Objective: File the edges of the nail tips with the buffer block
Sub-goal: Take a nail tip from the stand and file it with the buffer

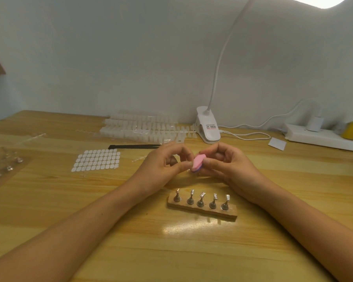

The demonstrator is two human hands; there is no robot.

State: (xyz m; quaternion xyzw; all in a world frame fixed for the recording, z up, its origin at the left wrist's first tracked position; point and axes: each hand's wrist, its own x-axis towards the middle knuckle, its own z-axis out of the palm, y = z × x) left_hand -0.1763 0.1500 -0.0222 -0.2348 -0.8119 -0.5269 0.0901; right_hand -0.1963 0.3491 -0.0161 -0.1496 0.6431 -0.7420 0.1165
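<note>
Our right hand pinches the buffer block between both hands; our left hand curls against it, we cannot tell around what. Pressing hard could flick a nail tip away.

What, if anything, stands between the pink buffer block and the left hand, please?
Nothing visible does. The pink oval buffer block, held in the right hand, lies right against the pinched fingertips of the left hand; any nail tip between them is hidden.

The left hand and right hand are bare. The left forearm and right forearm are uncovered along their visible length.
</note>
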